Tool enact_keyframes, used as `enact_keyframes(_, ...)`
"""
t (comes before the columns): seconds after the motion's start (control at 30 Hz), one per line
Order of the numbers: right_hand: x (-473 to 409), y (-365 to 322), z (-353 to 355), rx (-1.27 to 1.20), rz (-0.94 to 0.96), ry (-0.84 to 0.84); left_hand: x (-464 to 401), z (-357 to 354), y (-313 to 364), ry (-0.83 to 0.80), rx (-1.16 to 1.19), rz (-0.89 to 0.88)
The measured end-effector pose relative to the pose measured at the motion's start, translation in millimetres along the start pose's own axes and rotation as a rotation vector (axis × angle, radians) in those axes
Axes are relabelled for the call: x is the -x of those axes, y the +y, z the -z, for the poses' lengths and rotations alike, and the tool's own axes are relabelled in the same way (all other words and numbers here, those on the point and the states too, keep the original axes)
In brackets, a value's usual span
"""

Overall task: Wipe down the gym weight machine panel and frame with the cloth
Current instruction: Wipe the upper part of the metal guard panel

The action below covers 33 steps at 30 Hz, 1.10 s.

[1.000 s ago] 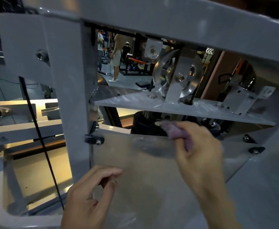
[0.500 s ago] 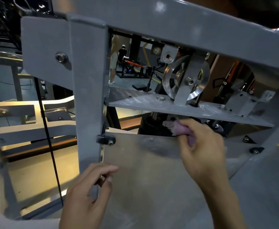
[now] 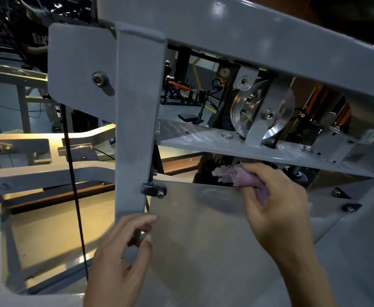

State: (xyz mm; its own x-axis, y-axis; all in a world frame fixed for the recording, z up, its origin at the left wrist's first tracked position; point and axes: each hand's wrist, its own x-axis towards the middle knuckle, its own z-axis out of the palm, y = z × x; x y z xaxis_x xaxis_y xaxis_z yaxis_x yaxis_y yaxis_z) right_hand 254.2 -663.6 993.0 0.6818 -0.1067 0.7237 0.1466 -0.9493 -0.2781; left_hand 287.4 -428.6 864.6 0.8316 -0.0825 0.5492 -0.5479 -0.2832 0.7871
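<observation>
Cloth [image 3: 246, 177], purple and bunched, is held at the top edge of the clear panel [image 3: 203, 240], just under the grey cross plate [image 3: 203, 140] that carries the pulley [image 3: 261, 114]. It is gripped by the right hand [image 3: 277, 204], whose fingers are curled round it so that a frayed end sticks out to the left over the panel's rim. The left hand [image 3: 119, 258] is placed at the panel's left edge, beside the foot of the grey upright post [image 3: 137, 129]; its fingers are loosely bent, with thumb and forefinger near each other, and whether the edge is actually pinched cannot be told. The panel is fixed to the post by a small black clamp [image 3: 154, 189] at its upper left corner.

The step in hand is judged to be the wiping of the panel's top edge. For the next move, the cloth would likely need to be drawn along that rim or down across the panel face, with the post and upper frame beam [image 3: 248, 29] apparently left to be wiped.
</observation>
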Motion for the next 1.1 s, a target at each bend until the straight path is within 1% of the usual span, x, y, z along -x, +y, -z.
enact_keyframes(0.03,2.9,-1.5,-1.5,0.009,0.002,-0.008,0.1,-0.2,0.6,0.001,0.008,0.011)
enact_keyframes(0.1,6.7,-13.1,-8.3,-0.004,0.065,-0.028,-0.5,0.1,2.7,-0.008,0.02,0.025)
enact_keyframes(0.17,6.1,-31.0,-19.7,-0.055,0.143,-0.025,-1.4,1.6,3.6,-0.023,0.021,0.032)
enact_keyframes(0.33,3.4,-82.3,-56.0,-0.156,0.259,-0.051,-2.8,4.6,-0.4,-0.06,-0.026,0.042)
enact_keyframes(0.4,3.4,-82.8,-58.7,-0.163,0.294,-0.077,-4.7,5.0,-0.7,-0.066,-0.045,0.043)
enact_keyframes(0.47,4.5,-66.7,-52.6,-0.162,0.275,-0.065,-6.3,6.5,0.6,-0.076,-0.048,0.031)
enact_keyframes(0.57,8.7,-50.8,-44.5,-0.16,0.221,0.004,-6.4,8.2,0.5,-0.081,-0.028,0.011)
enact_keyframes(0.63,9.2,-62.6,-52.5,-0.191,0.239,0.02,-6.6,7.3,-0.9,-0.07,-0.032,-0.003)
enact_keyframes(0.73,10.4,-89.4,-71.3,-0.194,0.281,-0.001,-8.2,5.7,-2.6,-0.047,-0.021,-0.004)
enact_keyframes(0.83,11.2,-84.2,-71.3,-0.228,0.297,-0.006,-8.8,6.1,-2.3,-0.046,-0.018,0.005)
enact_keyframes(0.9,15.8,-69.9,-61.8,-0.246,0.272,0.037,-8.5,6.4,-2.3,-0.041,-0.029,-0.007)
enact_keyframes(1.0,24.1,-61.1,-49.9,-0.207,0.163,0.169,-8.3,5.4,-1.2,-0.038,-0.025,0.009)
enact_keyframes(1.03,26.4,-62.0,-52.1,-0.198,0.156,0.185,-8.5,4.9,-1.0,-0.033,-0.027,0.01)
enact_keyframes(1.1,31.9,-64.9,-62.8,-0.22,0.19,0.158,-8.8,4.1,-1.4,-0.04,-0.032,0.012)
